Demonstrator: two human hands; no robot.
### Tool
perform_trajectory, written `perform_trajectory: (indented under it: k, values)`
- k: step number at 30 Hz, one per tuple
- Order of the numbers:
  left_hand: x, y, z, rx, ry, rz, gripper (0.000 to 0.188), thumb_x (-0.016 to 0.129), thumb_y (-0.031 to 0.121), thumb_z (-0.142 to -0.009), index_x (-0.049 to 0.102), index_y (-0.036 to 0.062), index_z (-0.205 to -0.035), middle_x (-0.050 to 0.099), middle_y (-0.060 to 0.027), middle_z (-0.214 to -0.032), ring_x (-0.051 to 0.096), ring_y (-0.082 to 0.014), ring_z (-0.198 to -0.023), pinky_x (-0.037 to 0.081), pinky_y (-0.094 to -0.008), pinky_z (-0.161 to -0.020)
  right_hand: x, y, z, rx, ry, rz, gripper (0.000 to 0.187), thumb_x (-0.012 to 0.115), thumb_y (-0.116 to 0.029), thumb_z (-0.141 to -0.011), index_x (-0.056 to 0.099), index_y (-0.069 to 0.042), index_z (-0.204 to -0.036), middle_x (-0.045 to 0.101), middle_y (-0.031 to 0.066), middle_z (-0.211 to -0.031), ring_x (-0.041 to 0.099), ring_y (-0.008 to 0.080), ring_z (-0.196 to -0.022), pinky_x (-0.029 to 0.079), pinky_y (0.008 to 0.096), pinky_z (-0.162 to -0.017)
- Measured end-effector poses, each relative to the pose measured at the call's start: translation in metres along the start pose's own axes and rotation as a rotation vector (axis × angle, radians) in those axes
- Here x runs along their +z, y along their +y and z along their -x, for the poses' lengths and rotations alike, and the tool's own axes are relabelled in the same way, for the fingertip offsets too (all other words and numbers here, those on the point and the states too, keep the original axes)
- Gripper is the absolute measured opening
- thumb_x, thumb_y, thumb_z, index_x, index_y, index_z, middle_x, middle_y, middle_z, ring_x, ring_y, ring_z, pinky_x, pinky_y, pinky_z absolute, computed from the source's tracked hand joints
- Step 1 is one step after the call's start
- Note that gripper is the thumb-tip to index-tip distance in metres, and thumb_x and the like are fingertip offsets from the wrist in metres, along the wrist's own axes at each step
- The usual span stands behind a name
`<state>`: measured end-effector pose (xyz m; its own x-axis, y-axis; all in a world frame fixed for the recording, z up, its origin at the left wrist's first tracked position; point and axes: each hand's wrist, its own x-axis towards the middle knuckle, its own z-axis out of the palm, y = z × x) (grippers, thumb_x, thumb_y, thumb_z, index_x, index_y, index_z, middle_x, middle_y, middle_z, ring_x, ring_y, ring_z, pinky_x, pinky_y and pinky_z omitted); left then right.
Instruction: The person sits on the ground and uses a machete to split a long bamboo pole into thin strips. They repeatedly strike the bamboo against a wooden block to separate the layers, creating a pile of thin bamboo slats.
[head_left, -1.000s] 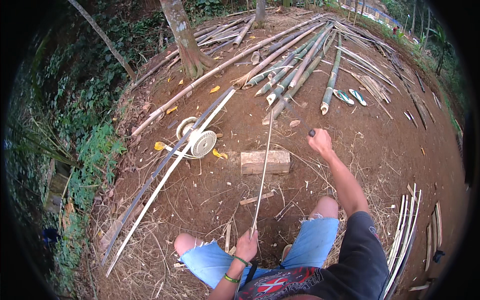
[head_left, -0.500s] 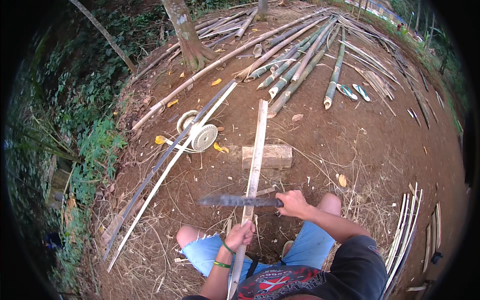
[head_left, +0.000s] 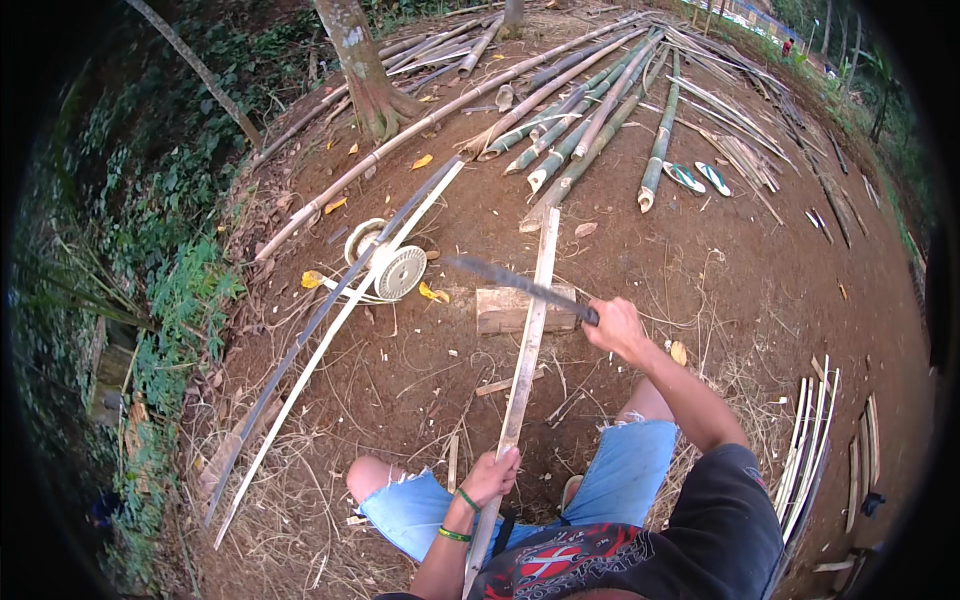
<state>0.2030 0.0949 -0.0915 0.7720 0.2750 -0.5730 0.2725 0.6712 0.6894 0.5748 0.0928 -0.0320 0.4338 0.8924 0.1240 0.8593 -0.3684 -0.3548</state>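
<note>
A long split bamboo strip (head_left: 528, 362) slants up and away from my lap, its far part passing over a short wooden block (head_left: 503, 310). My left hand (head_left: 489, 476) is closed round its lower part, close to my body. In my right hand (head_left: 617, 325) is the dark handle of a machete (head_left: 508, 277). The long blade points left and lies across the upper part of the strip, above the block. Whether the edge bites into the bamboo I cannot tell.
Two long thin strips (head_left: 345, 317) lie to the left, across a round pale plastic fan-like part (head_left: 400, 273). Several bamboo poles (head_left: 570, 150) fan out beyond, near flip-flops (head_left: 685, 178). Cut strips (head_left: 808, 455) lie at the right. A tree trunk (head_left: 362, 70) stands at the far left.
My right hand has moved the machete away from me and up along the strip, its blade tilting. The strip's far end has swung to the right, while my left hand keeps its hold.
</note>
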Motion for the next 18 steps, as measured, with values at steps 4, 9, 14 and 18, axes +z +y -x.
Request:
perform_trajectory:
  k: [4,9,14,18]
  values:
    - [-0.004,0.003,0.001,0.020,-0.027,0.006,0.039,0.050,0.040,-0.106,0.046,0.0134,-0.078,0.031,0.0083,-0.062,0.027,-0.0037,-0.050,0.024,-0.0236,-0.044,0.017,-0.032,0.059,-0.475,-0.199,-0.012,0.010,0.065,-0.019,-0.073,0.067,-0.010,-0.078,0.066,0.0130,-0.061,0.068,0.0321,-0.057,0.057,0.0456,-0.059]
    - [0.000,0.000,0.010,-0.003,0.006,-0.018,0.039,0.050,0.039,-0.106,0.045,0.0128,-0.078,0.032,0.0081,-0.062,0.029,-0.0042,-0.050,0.025,-0.0232,-0.045,-0.006,0.023,-0.007,0.088,-0.012,0.072,0.018,0.068,-0.024,-0.079,0.071,-0.007,-0.085,0.070,0.0166,-0.072,0.070,0.0352,-0.067,0.057,0.0479,-0.067]
    - [-0.003,-0.006,0.014,-0.033,-0.012,-0.003,0.037,0.051,0.038,-0.106,0.046,0.0117,-0.080,0.032,0.0081,-0.062,0.030,-0.0044,-0.050,0.025,-0.0228,-0.045,-0.023,0.049,-0.011,0.069,0.123,0.053,0.014,0.065,-0.019,-0.075,0.063,-0.006,-0.071,0.064,0.0202,-0.064,0.066,0.0420,-0.067,0.053,0.0523,-0.069]
    - [-0.006,-0.001,0.012,-0.004,-0.021,-0.018,0.037,0.049,0.037,-0.107,0.046,0.0105,-0.081,0.033,0.0072,-0.063,0.029,-0.0043,-0.050,0.023,-0.0232,-0.044,0.001,0.011,0.035,-0.355,-0.081,0.096,0.013,0.068,-0.022,-0.068,0.064,-0.010,-0.073,0.066,0.0142,-0.064,0.068,0.0358,-0.063,0.055,0.0488,-0.064]
